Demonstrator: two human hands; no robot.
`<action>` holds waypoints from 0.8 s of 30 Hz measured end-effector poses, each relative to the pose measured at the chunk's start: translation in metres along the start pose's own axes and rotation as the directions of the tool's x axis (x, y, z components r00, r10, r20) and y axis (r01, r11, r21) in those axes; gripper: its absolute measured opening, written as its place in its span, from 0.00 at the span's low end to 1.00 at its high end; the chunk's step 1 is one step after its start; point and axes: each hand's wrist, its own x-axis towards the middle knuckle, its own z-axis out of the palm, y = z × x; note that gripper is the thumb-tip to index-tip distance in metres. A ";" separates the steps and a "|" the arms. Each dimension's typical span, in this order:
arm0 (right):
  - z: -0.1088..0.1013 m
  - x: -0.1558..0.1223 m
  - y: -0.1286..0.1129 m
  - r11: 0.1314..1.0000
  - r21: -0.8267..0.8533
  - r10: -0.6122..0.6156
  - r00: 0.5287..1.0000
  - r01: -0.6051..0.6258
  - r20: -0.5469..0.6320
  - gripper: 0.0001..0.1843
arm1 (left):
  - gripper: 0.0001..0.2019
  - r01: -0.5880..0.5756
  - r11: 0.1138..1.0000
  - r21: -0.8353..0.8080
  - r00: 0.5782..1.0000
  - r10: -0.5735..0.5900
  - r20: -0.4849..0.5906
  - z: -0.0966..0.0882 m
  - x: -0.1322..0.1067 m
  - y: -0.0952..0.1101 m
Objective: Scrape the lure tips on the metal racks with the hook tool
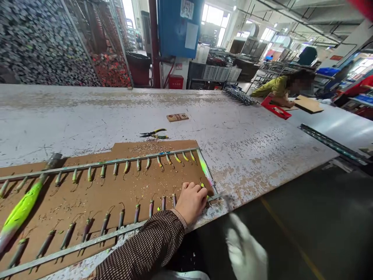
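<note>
- Metal rack of little painted pieces lies on cardboard, on the worktable.
- Left hand is curled over its near right corner, can't tell if it's gripping.
- Gloved right hand is beside the table edge, honestly too blurry to call open or closed.
- Pliers sit just beyond the cardboard.
</note>
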 end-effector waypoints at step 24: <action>0.011 -0.002 -0.018 0.920 0.203 0.355 0.932 -0.335 -0.072 0.28 | 0.05 0.006 0.999 -0.045 0.996 -0.003 0.084 -0.007 0.003 0.002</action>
